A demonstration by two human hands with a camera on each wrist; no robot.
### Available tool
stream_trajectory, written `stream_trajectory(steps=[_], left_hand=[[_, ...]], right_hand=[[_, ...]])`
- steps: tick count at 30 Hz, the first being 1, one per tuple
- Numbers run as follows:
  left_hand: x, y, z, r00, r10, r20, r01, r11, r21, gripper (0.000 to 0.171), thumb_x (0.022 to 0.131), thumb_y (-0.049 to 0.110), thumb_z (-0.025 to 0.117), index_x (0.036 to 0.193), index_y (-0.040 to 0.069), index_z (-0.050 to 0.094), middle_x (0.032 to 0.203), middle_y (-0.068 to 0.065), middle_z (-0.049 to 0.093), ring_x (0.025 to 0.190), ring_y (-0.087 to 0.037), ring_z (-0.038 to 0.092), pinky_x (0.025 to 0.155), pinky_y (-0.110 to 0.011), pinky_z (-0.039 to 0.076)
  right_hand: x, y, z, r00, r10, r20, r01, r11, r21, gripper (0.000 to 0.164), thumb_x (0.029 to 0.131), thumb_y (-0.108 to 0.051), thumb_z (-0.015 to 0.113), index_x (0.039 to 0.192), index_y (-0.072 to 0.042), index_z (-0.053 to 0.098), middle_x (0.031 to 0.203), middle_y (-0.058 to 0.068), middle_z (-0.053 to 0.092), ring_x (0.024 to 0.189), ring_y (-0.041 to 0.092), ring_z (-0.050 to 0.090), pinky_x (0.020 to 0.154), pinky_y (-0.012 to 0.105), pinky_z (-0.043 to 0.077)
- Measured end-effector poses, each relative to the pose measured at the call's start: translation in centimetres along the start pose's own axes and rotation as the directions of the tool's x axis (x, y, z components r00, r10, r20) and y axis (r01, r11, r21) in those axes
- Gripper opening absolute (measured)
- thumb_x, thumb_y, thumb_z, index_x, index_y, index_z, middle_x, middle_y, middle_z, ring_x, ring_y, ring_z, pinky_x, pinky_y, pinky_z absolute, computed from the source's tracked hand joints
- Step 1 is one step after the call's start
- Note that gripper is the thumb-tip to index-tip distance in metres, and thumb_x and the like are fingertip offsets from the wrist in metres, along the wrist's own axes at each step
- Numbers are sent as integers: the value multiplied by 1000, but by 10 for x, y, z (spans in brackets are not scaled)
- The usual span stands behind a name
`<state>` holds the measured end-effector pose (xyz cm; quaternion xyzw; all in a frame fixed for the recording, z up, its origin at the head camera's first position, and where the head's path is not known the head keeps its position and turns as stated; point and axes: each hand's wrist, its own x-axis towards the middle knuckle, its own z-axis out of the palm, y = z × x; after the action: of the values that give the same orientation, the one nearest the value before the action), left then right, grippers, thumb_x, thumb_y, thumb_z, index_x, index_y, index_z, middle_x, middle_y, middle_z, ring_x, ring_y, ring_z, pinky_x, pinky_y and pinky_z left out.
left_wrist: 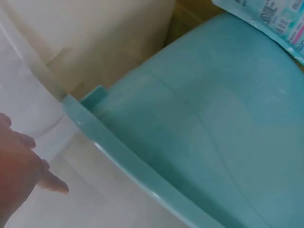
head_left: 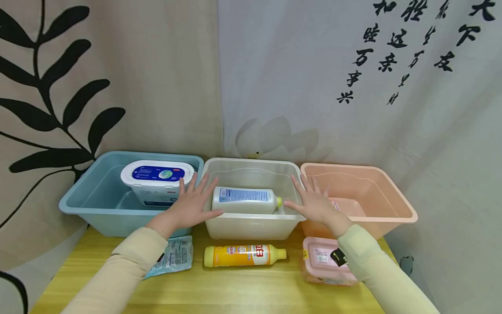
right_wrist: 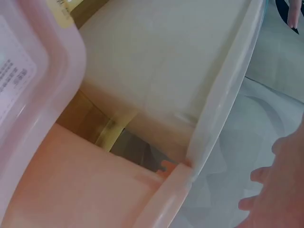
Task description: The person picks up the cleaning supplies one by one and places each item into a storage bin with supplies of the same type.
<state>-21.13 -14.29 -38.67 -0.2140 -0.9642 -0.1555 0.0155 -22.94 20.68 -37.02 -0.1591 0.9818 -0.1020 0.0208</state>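
With left hand [head_left: 189, 206] and right hand [head_left: 317, 206] spread and empty, the white tub [head_left: 251, 228] (close by) is best left unjostled.

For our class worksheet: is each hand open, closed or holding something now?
Bare left hand: open, fingers spread, holding nothing.
Bare right hand: open, fingers spread, holding nothing.

Table [head_left: 243, 296] (wood-grained): three bins [head_left: 251, 229], pouch [head_left: 179, 255], yellow bottle [head_left: 243, 255], box [head_left: 326, 268].
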Motion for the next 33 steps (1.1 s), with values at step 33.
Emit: stream_trajectory(steps=[33], left_hand=[[-70,-44,20,993,57,-107,-61,998,-30,93,79,49,68,149,10,22,157,-19,0,143,-42,-11,105,-71,-6]], right_hand=[[-11,26,21,997,-24,67,22,999,28,86,88,-55,51,151,-12,12,156,22,7,140,50,4,100,77,7]])
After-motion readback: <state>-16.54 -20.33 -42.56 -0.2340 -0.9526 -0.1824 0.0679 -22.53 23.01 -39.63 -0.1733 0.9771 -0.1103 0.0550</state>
